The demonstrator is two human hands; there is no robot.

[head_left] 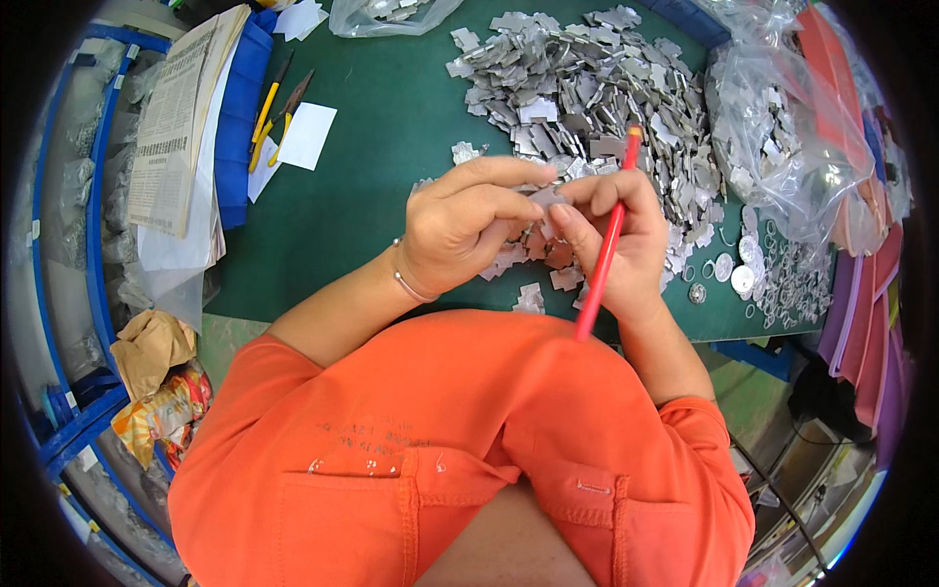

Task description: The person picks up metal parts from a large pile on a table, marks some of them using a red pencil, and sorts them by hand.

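A small flat grey metal piece with a notched outline is pinched between the fingertips of both hands, above the near end of a metal heap. My left hand comes from the left, its fingers curled toward that piece. My right hand grips the piece's other side with thumb and forefinger. A red pencil is also tucked in the right hand, slanting across the fingers with its lower end toward my body. Several loose metal pieces lie just below the hands, some partly hidden by them.
The heap of metal pieces covers the far right of the green table. A clear bag stands beside it, with rings and discs nearer me. Yellow-handled pliers, white paper and a blue bin are at left.
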